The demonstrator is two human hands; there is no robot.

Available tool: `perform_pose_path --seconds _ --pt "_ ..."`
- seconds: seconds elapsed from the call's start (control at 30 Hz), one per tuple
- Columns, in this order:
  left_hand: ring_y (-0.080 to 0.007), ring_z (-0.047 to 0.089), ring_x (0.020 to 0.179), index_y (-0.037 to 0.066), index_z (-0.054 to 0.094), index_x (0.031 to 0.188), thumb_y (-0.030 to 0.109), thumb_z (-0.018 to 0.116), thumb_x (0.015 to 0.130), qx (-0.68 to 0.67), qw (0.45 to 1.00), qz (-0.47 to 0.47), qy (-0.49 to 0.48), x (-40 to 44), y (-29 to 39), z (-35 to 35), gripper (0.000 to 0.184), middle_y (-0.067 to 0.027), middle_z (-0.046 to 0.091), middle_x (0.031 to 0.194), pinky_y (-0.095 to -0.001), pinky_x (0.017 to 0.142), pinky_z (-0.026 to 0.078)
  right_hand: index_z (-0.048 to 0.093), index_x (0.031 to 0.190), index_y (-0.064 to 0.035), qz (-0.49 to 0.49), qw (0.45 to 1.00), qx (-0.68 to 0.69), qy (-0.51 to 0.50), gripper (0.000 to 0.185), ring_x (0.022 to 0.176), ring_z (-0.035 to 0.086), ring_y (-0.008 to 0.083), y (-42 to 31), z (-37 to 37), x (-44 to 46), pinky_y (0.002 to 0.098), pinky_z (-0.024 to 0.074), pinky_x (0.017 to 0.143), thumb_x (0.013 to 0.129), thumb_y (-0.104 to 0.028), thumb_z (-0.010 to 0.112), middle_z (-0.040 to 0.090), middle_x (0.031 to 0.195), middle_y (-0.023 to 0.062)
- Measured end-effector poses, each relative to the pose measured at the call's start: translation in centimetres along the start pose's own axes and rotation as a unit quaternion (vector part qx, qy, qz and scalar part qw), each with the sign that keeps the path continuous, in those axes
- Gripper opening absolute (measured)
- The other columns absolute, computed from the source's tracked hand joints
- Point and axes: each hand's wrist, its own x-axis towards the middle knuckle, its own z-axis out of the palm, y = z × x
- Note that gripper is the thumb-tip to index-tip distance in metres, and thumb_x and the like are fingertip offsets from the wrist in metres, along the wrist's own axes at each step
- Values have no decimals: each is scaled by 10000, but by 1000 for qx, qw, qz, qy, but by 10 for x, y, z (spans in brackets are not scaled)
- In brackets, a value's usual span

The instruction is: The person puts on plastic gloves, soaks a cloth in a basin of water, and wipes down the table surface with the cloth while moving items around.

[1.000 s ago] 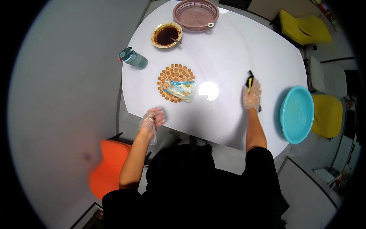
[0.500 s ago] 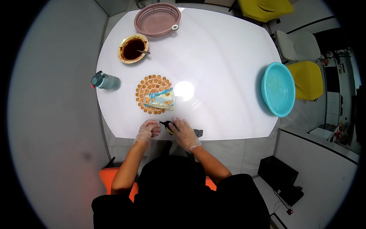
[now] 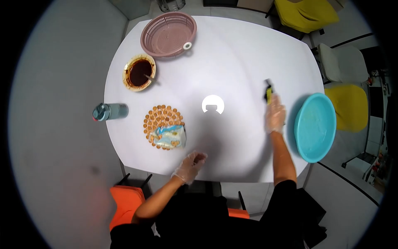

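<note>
My right hand (image 3: pixel 276 114), in a clear plastic glove, is on a black and yellow tool (image 3: pixel 269 92) over the right part of the white table (image 3: pixel 236 62). My left hand (image 3: pixel 190 167), also gloved, is at the near edge with its fingers curled; whether anything is inside them is too small to tell. To its upper left, a white and blue packet (image 3: pixel 172 137) lies on a round mat of brown discs (image 3: pixel 159 116).
A teal bottle (image 3: pixel 112 111) lies at the left edge. Behind it are a bowl of dark sauce (image 3: pixel 140 73) with a spoon and a pink basket (image 3: pixel 168 35). A turquoise basin (image 3: pixel 316 128) stands at the right. Yellow and orange chairs surround the table.
My right hand has swept from the near edge out to the right with the black and yellow tool. My left hand has moved right along the near edge. The camera view has shifted.
</note>
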Motion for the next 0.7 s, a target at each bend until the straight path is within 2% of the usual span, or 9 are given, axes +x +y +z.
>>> perform_pose_path --seconds 0.13,0.27,0.37,0.4,0.47,0.5,0.53,0.6,0.7 --pt "-107 618 872 36 628 1209 90 629 992 -3 999 -10 48 -1 1 7 224 -39 681 998 -263 794 510 464 1532 -80 252 967 2 -35 528 1087 622 396 32 -1 103 471 542 955 1047 -278 531 491 1566 143" --pt "-83 593 800 45 647 1162 61 635 990 -54 993 -12 100 -6 -3 5 173 -14 671 949 -246 751 503 428 1531 -89 304 953 18 -1 535 1006 648 404 -23 9 138 530 557 883 1053 -322 486 559 1468 182" --pt "-73 564 770 52 645 1162 41 629 992 -76 984 35 155 2 0 9 171 -16 659 929 -253 727 499 570 1401 -16 43 997 10 66 440 742 635 328 -107 31 69 445 523 698 1009 -216 557 709 1157 228" --pt "-87 576 783 47 644 1160 39 625 994 -65 983 32 167 5 19 10 167 -25 663 940 -260 740 504 549 1435 -4 -66 979 -64 184 466 727 608 280 -139 21 37 419 504 660 1009 -192 549 685 1275 202" --pt "-135 609 825 39 643 1164 30 622 989 -8 974 98 203 21 48 10 176 -46 675 973 -295 774 517 478 1529 -30 -138 985 85 -55 599 790 588 257 -181 4 -46 397 503 719 957 -185 570 553 1502 149" --pt "-168 631 854 36 643 1169 23 622 981 37 959 168 227 33 61 9 189 -59 683 995 -322 795 526 483 1529 -52 -198 952 233 12 606 806 590 252 -195 -14 -64 403 501 762 948 -209 551 540 1513 139" --pt "-201 653 883 33 642 1175 17 623 974 81 936 236 249 46 74 6 203 -72 691 1017 -348 816 534 506 1513 -59 -256 953 160 -33 573 849 610 244 -206 -31 -92 419 501 793 964 -226 514 535 1512 134" --pt "-329 646 1112 53 605 1270 40 633 954 223 894 279 269 78 93 -4 317 -132 680 1194 -454 977 500 552 1489 -140 -416 876 222 -104 542 888 625 212 -199 -43 -107 411 500 830 966 -279 541 532 1533 65" --pt "-392 318 1485 102 367 1535 190 718 900 406 865 176 234 133 131 -25 731 -215 386 1567 -533 1223 239 597 1439 -220 -550 792 259 -46 500 906 642 219 -146 -30 -88 410 515 841 946 -300 594 609 1442 -9"
